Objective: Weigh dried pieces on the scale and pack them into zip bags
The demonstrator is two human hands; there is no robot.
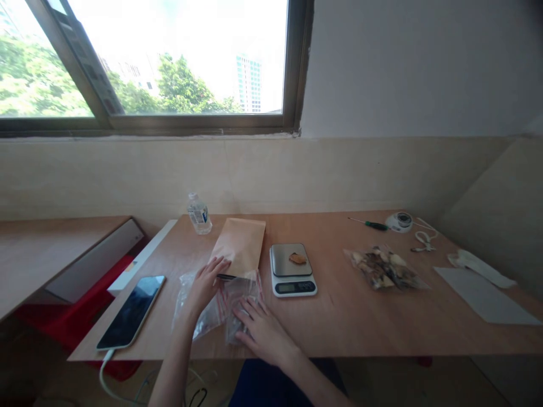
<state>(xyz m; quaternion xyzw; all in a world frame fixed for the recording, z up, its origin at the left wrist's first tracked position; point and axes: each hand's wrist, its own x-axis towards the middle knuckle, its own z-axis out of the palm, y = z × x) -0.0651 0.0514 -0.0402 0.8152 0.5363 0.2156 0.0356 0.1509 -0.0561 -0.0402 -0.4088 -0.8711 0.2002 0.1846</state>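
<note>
Wooden table [360,316] with bags [242,289], scale [292,270], phone [131,311]

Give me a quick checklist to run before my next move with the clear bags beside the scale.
1. Both hands on the clear bags: ok. The left hand rests near the brown envelope; the right hand lies flat lower down.
2. Firm hold on a bag: cannot tell. The fingers lie on top, and no pinch shows.
3. Scale plate: ok. One small brown piece sits on it.
4. Scale reading: cannot tell, the display is too small.
5. Bag of dried pieces: ok. It lies right of the scale, apart from both hands.
6. Phone: ok. It lies left of the bags, not touching them.
</note>
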